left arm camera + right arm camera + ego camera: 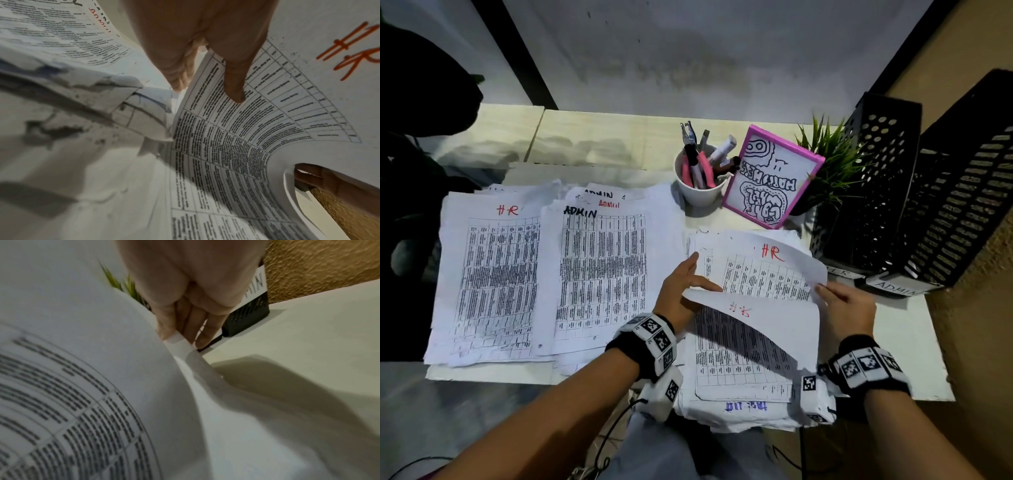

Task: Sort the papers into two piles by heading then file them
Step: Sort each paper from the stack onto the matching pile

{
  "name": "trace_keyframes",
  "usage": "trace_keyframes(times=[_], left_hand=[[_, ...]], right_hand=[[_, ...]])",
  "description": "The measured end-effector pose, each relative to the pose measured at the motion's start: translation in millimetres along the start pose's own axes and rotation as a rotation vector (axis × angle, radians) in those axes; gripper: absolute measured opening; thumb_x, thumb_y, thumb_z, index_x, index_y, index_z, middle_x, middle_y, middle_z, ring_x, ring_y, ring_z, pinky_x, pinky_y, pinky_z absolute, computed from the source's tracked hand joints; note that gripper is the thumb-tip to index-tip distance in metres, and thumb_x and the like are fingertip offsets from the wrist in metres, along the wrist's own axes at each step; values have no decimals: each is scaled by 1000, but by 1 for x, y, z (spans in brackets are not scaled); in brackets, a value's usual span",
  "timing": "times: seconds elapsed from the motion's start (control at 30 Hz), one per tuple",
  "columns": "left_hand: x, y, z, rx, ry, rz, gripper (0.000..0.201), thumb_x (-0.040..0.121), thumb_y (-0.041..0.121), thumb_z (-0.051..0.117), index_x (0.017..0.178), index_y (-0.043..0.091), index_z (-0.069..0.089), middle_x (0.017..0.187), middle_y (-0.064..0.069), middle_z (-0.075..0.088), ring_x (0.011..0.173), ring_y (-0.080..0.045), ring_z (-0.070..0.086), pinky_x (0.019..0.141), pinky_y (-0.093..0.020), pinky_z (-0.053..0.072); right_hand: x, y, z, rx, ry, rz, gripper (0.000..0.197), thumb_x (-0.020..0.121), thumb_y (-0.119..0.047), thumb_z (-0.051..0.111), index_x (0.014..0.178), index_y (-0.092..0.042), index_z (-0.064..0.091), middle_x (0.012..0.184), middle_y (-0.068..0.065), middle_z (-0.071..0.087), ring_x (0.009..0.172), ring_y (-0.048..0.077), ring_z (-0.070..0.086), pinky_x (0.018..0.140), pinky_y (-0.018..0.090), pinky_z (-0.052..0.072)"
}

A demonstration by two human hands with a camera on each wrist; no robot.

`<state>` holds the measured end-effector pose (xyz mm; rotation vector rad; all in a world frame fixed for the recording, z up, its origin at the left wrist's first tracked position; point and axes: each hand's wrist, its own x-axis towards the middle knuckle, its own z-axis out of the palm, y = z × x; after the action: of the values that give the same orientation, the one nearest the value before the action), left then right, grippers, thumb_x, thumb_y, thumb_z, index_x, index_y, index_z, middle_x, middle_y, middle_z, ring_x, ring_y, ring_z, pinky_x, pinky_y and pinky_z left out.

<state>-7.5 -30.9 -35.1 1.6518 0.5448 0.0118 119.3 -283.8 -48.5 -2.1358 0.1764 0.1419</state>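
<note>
Papers (750, 342) stacked at the desk's near right, top sheet (774, 315) curled toward the chest, red HR heading, dense printed table. Pinched at its far right corner by right hand (849, 308); left hand (681, 291) pinching its left edge. HR pile (486, 274) well off left, beyond ADMIN pile (602, 274), nearer the left hand

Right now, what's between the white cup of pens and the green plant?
In the head view, a pink-framed picture with a black-and-white doodle stands between the white cup and the green plant, leaning and partly covering the plant's pot.
</note>
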Motion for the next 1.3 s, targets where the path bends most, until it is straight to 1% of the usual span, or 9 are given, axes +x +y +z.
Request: trace_keyframes(times=[0.1, 0.23, 0.37, 0.5, 0.6, 0.77, 1.1, 1.23, 1.3], left_hand=[[1, 5, 3, -23, -5, -5, 33, 74, -18, 65, 100, 1, 72, 141, 6, 36, 131, -10, 37, 104, -20, 32], [-1, 11, 8, -276, 57, -105, 54, 89, -11, 52, 139, 7, 44, 130, 0, 48, 102, 4, 56, 76, -5, 45], [-7, 7, 7, -14, 78, -23, 26, 86, -8, 54, 100, 10, 66, 91, -3, 67, 81, -14, 62, 65, -13, 50], [-10, 8, 7, -47, 91, -116, 18, 74, 13, 56, 59, 19, 62, 63, -4, 60, 67, -25, 56, 61, -33, 45], [-13, 21, 1, -175, 103, -49, 23, 82, -3, 56, 72, 18, 53, 74, -2, 59, 69, -20, 54, 52, -22, 43], [-22, 65, -57, -284, 288, 3, 43, 80, -4, 68, 99, 13, 33, 101, -3, 59, 85, -17, 65, 68, -21, 55], [-33, 18, -299, 252, 716, -170, 42, 70, 15, 80, 62, 24, 40, 66, -10, 49, 60, -20, 49, 60, -32, 41], [-34, -13, -343, 337, 747, -266, 22, 79, 4, 71, 84, 8, 50, 57, -11, 42, 32, -7, 44, 34, -16, 34], [-32, -27, -355, 460, 727, -293, 19, 82, 2, 67, 98, 4, 56, 69, -18, 54, 46, -5, 51, 48, -14, 40]], right_hand=[[-17, -14, -13, 316, -75, 98, 23, 78, 11, 64, 98, 2, 69, 64, -16, 70, 64, 1, 66, 63, 9, 49], [-39, -34, -24, 513, -256, 153, 34, 70, 26, 47, 55, 2, 65, 69, 4, 73, 65, 13, 69, 59, 17, 53], [-44, -41, -23, 572, -285, 244, 42, 63, 22, 35, 41, -4, 60, 59, 10, 68, 54, 17, 64, 50, 15, 49], [-36, -38, -19, 668, -217, 417, 24, 59, 3, 36, 55, 0, 59, 58, 11, 67, 57, 23, 64, 49, 16, 50], [-19, -11, -11, 341, -83, 373, 44, 81, 11, 44, 56, -16, 69, 61, -1, 66, 53, 15, 57, 46, 12, 44], [-14, 3, 15, -105, -128, 296, 27, 78, -10, 72, 104, -6, 66, 103, 13, 64, 96, 31, 61, 83, 32, 45], [-25, -25, 34, -329, -24, 317, 45, 72, -13, 80, 111, 0, 61, 97, 17, 63, 84, 30, 58, 84, 33, 44], [-28, -40, 40, -373, 3, 303, 38, 73, -8, 75, 108, 0, 64, 107, 22, 66, 91, 36, 61, 86, 36, 46], [-27, -41, 44, -389, 14, 316, 36, 73, -6, 75, 107, 1, 64, 107, 23, 66, 95, 38, 62, 86, 37, 46]])
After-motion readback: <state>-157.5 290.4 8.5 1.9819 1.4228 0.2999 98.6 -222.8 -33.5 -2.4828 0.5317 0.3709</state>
